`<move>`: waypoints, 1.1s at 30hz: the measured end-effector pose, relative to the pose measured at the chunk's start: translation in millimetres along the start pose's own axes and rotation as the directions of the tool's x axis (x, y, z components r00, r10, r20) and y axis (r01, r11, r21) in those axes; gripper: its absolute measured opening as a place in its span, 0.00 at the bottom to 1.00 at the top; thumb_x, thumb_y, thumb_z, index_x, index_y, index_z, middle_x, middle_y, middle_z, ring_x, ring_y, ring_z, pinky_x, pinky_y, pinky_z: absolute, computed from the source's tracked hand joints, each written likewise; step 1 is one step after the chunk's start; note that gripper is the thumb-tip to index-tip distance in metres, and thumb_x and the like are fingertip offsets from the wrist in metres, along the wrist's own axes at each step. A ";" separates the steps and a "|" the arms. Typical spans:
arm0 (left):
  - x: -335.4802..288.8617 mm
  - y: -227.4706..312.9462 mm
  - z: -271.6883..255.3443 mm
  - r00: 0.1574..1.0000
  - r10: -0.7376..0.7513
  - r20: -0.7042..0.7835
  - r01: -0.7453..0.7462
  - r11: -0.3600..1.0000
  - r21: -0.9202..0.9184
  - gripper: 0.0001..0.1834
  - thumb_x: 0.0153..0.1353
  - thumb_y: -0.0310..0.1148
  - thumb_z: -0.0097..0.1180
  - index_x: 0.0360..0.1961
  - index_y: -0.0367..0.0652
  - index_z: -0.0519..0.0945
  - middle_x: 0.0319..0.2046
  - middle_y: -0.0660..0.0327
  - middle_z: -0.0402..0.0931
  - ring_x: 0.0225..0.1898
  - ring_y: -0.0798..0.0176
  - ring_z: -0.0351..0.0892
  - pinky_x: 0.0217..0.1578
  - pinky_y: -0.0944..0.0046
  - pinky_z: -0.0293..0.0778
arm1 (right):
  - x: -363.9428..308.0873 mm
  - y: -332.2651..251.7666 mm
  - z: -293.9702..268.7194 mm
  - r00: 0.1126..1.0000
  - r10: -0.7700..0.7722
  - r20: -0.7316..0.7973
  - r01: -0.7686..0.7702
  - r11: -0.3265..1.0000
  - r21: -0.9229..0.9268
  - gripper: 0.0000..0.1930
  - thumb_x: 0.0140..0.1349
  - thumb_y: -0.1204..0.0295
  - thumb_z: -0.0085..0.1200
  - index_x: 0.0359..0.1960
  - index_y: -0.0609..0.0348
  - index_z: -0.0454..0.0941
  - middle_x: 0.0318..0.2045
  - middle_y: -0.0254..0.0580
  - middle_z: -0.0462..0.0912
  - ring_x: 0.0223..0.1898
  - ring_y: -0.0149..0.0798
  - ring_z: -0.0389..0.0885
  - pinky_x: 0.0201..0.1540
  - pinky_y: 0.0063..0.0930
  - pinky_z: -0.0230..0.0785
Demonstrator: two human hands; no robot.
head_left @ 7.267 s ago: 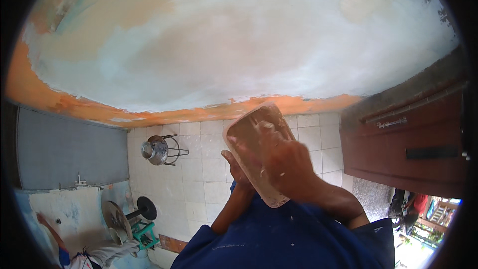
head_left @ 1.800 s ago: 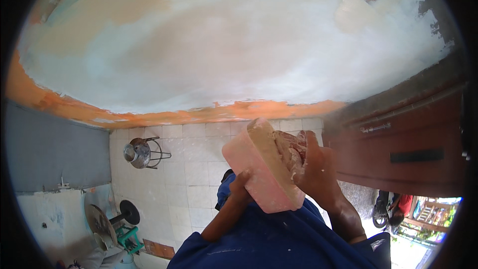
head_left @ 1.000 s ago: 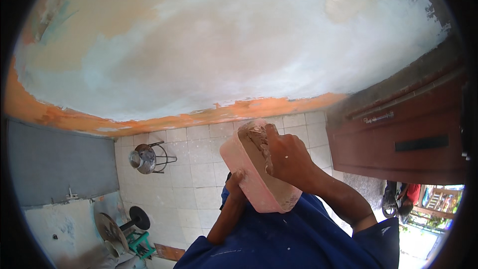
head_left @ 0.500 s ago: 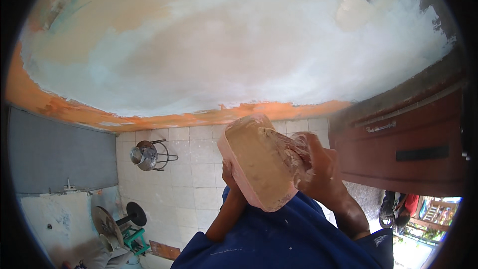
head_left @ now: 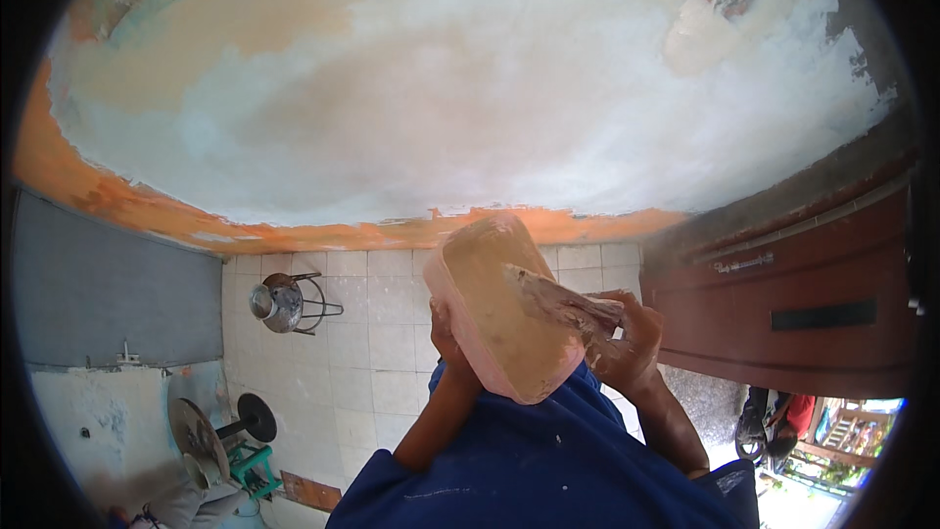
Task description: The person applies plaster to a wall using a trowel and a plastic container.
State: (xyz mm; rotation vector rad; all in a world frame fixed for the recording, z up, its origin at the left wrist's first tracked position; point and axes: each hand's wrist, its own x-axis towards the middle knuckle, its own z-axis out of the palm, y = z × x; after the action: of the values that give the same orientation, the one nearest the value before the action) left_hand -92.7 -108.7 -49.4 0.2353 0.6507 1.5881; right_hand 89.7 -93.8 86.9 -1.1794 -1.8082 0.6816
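Observation:
In front of my body is a pink rectangular tub (head_left: 460, 333), tilted, with beige, smooth-looking paste (head_left: 480, 279) inside. My left hand (head_left: 446, 335) grips its left wall, fingers wrapped round the outside. Closed round the handle end of a paste-caked, brush-like tool (head_left: 563, 306) is my right hand (head_left: 632, 338), at the tub's right rim. The tool's far end lies over the paste; whether it dips in is hard to see. The coating hides the tool's exact kind. Ahead stands a wall (head_left: 421, 118), patchy with white and beige coating over orange paint.
A round stool (head_left: 284, 304) with a metal container (head_left: 261, 301) on it stands on the tiled floor (head_left: 392, 353) at left. Farther down left are a round-topped stand (head_left: 201, 436) and a green stool (head_left: 253, 470). A brown door (head_left: 783, 284) is at right, a grey panel (head_left: 117, 279) at left.
The right hand has shifted slightly right and down, and its grip now shows the tool's length more fully. The tub has moved slightly up and left with my left hand still on it.

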 end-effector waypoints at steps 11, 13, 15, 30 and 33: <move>-1.8 6.1 10.4 0.997 0.066 -0.025 -0.066 0.998 0.009 0.36 0.69 0.59 0.31 0.63 0.40 0.62 0.56 0.51 0.69 0.55 0.54 0.72 0.53 0.52 0.72 | -7.4 1.8 5.6 0.969 -0.238 -0.072 0.233 0.970 -0.072 0.09 0.51 0.80 0.62 0.35 0.64 0.78 0.28 0.49 0.85 0.27 0.44 0.86 0.28 0.29 0.78; -3.3 12.3 18.2 0.992 0.080 0.095 -0.070 0.992 -0.104 0.31 0.69 0.53 0.37 0.62 0.39 0.63 0.55 0.50 0.70 0.54 0.53 0.72 0.53 0.54 0.73 | -4.6 3.0 5.3 0.973 -0.228 -0.047 0.224 0.972 -0.075 0.09 0.51 0.81 0.62 0.35 0.64 0.78 0.28 0.50 0.85 0.27 0.44 0.86 0.28 0.29 0.78; -9.2 13.6 20.6 0.989 0.067 0.134 -0.044 0.985 -0.166 0.30 0.69 0.51 0.40 0.61 0.38 0.63 0.54 0.49 0.70 0.54 0.52 0.73 0.53 0.53 0.72 | -6.8 2.9 7.7 0.970 -0.229 -0.081 0.227 0.973 -0.030 0.09 0.51 0.82 0.61 0.34 0.65 0.77 0.28 0.50 0.85 0.27 0.45 0.86 0.28 0.29 0.78; -14.3 22.2 48.1 0.999 0.009 0.033 -0.003 0.986 -0.165 0.24 0.73 0.46 0.29 0.57 0.39 0.66 0.49 0.52 0.72 0.49 0.58 0.76 0.48 0.58 0.76 | -18.0 6.3 -1.7 0.999 -0.026 -0.029 0.023 0.994 -0.107 0.08 0.55 0.78 0.60 0.35 0.67 0.77 0.27 0.48 0.85 0.27 0.42 0.86 0.29 0.27 0.77; -7.1 19.0 40.2 0.994 0.009 0.109 0.012 0.982 -0.189 0.27 0.72 0.48 0.30 0.60 0.39 0.64 0.52 0.51 0.71 0.52 0.56 0.74 0.51 0.56 0.74 | -19.2 10.9 -1.9 0.993 0.027 -0.112 -0.035 0.997 -0.070 0.09 0.55 0.78 0.61 0.35 0.68 0.76 0.28 0.48 0.85 0.27 0.39 0.86 0.29 0.26 0.77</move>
State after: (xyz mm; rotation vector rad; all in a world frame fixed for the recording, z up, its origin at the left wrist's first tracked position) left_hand -87.0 -104.8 -4.9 0.1780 0.4117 1.6124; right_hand 100.0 -106.9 72.3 -1.2701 -1.7364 0.5613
